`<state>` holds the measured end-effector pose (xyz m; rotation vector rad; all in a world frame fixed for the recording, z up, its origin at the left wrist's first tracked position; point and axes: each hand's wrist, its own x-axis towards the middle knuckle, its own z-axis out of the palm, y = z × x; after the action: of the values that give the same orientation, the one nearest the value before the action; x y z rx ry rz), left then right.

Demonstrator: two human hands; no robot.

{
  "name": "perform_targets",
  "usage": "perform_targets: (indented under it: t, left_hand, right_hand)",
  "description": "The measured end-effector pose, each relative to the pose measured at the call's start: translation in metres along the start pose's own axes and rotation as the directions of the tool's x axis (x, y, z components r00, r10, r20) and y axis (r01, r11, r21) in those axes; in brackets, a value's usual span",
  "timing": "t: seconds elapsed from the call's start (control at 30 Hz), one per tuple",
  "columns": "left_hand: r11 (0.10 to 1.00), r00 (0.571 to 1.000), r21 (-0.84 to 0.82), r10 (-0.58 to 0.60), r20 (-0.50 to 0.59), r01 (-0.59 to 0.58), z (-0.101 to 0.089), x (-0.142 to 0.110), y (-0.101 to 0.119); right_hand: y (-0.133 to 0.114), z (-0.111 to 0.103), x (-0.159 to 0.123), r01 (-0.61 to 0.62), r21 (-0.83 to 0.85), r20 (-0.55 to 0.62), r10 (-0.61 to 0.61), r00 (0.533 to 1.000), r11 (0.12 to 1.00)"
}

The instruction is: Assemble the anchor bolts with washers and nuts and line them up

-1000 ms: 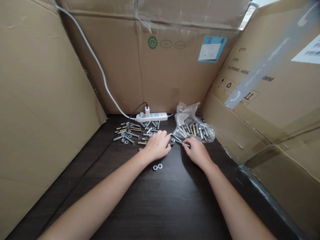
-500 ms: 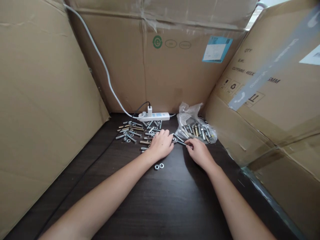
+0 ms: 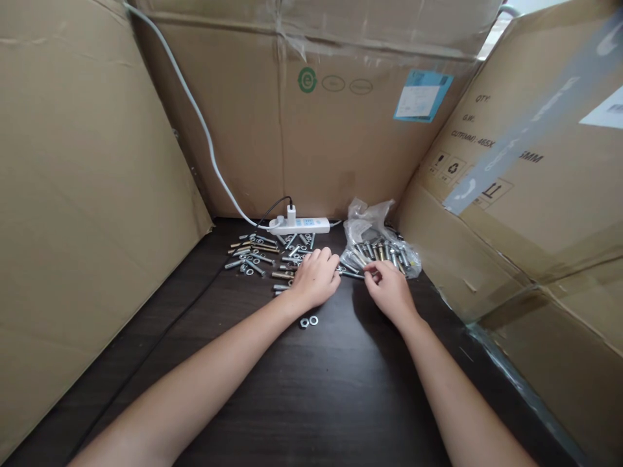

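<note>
My left hand (image 3: 315, 279) lies knuckles-up on the dark table (image 3: 311, 395), fingers curled over the near end of a long metal bolt (image 3: 351, 274). My right hand (image 3: 390, 287) pinches the other end of that bolt with thumb and fingertips. The bolt lies nearly flat between both hands, just in front of a clear plastic bag of bolts (image 3: 380, 250). A nut and a washer (image 3: 308, 321) lie on the table right under my left wrist. Loose bolts, nuts and washers (image 3: 257, 255) are scattered to the left of my left hand.
A white power strip (image 3: 298, 225) with a plugged-in charger and a white cable (image 3: 204, 130) lies at the back. Large cardboard boxes wall the table on the left (image 3: 82, 194), at the back (image 3: 311, 123) and on the right (image 3: 530, 194).
Both hands have slid a little farther from me with the bolt, toward the plastic bag. The view has shifted slightly.
</note>
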<state>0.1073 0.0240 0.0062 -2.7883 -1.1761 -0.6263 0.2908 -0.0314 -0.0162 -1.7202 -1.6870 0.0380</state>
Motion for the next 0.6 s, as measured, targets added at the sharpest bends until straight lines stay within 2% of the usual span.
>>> perform_targets:
  t: [0.07, 0.13, 0.23, 0.33, 0.43, 0.6]
  left_hand:
    - [0.996, 0.999, -0.085, 0.039, -0.023, -0.041, -0.01, -0.004, -0.002]
    - [0.976, 0.996, -0.203, 0.069, -0.062, -0.08, -0.022, -0.014, -0.01]
    - [0.944, 0.988, -0.294, 0.14, -0.059, -0.151, -0.036, -0.042, -0.027]
    - [0.938, 0.992, -0.323, 0.119, -0.05, -0.129, -0.041, -0.071, -0.043]
    - [0.923, 0.995, -0.371, 0.094, -0.046, -0.104, -0.039, -0.087, -0.053]
    - [0.903, 0.992, -0.413, 0.11, -0.053, -0.122, -0.036, -0.085, -0.056]
  right_hand:
    - [-0.014, -0.006, -0.003, 0.061, 0.047, 0.015, -0.062, 0.998, 0.997]
    - [-0.034, -0.009, -0.011, 0.145, 0.122, 0.102, -0.158, 0.982, 0.982]
    - [-0.07, -0.008, -0.029, 0.272, 0.193, 0.279, -0.318, 0.906, 0.943]
    - [-0.096, -0.005, -0.046, 0.357, 0.201, 0.426, -0.409, 0.807, 0.912]
    - [-0.105, -0.001, -0.055, 0.384, 0.125, 0.504, -0.392, 0.769, 0.915]
    - [-0.103, 0.003, -0.054, 0.356, 0.056, 0.535, -0.329, 0.778, 0.933]
